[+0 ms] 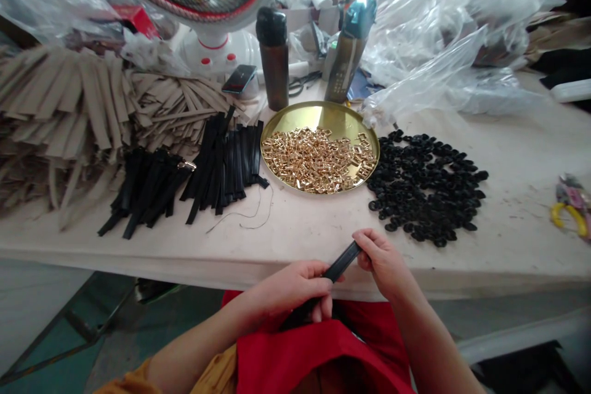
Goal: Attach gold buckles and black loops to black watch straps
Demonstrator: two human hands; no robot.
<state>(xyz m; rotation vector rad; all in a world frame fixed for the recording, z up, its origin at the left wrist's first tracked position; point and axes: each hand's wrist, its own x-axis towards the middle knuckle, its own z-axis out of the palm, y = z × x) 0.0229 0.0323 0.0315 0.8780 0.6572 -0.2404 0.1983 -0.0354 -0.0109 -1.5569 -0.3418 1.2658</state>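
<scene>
Both my hands hold one black strap (340, 263) over the table's near edge, above my red lap. My left hand (295, 289) is closed round its lower part. My right hand (381, 258) pinches its upper end. Just beyond them a round gold tray (323, 116) holds several small gold buckles (316, 157). A pile of small black loops (427, 184) lies to the tray's right. More black straps (203, 175) lie in two bundles to its left.
Tan strips (78, 111) are heaped at the far left. A fan base (217, 49), a phone (239, 79), two bottles (273, 58) and scissors (305, 82) stand behind the tray. Clear plastic bags (443, 43) fill the back right. Yellow-handled pliers (570, 212) lie at the right edge.
</scene>
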